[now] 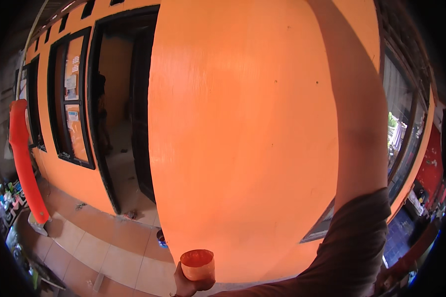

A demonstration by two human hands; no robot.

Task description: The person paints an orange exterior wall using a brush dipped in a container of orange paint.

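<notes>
Low in the view, my left hand (187, 286) is closed round the side and bottom of a round, open-topped orange cup (199, 272). The cup stands upright, and its inside looks a deeper red-orange. My right arm (359, 123), in a dark sleeve (354, 242), stretches up along an orange wall (238, 138). Past the top edge the right hand is cut off, so its fingers and anything in them are hidden.
To the left are an open doorway (121, 114) with a dark frame and a dark-framed window (74, 99). A red-orange post (24, 158) stands on the tiled floor (109, 252) at far left. Another window (399, 109) lies right of my arm.
</notes>
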